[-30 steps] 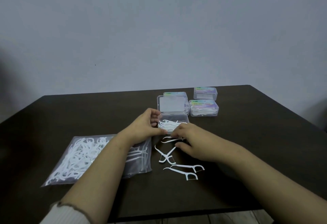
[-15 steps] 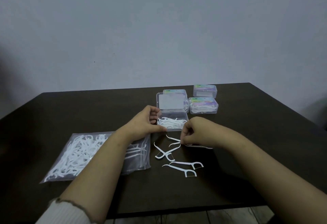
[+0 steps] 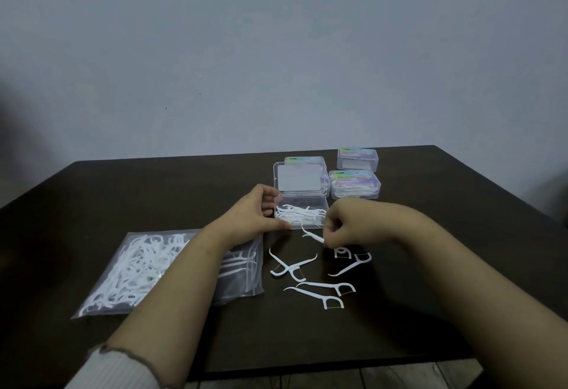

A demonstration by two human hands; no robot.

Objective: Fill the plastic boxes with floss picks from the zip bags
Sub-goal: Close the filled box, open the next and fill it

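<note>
An open clear plastic box sits mid-table with its lid up and white floss picks lying inside. My left hand holds the box by its left side, thumb at the front edge. My right hand pinches one white floss pick just in front of the box's right corner. Several loose floss picks lie on the table in front of the box. A clear zip bag full of floss picks lies flat at the left, partly under my left forearm.
Two closed boxes with colourful labels stand behind and to the right of the open one; a third sits behind its raised lid. The dark table ends at a near edge low in view.
My right hand has lifted a floss pick from the loose pile on the table and drawn back slightly to the right. My left hand has stayed on the box.
</note>
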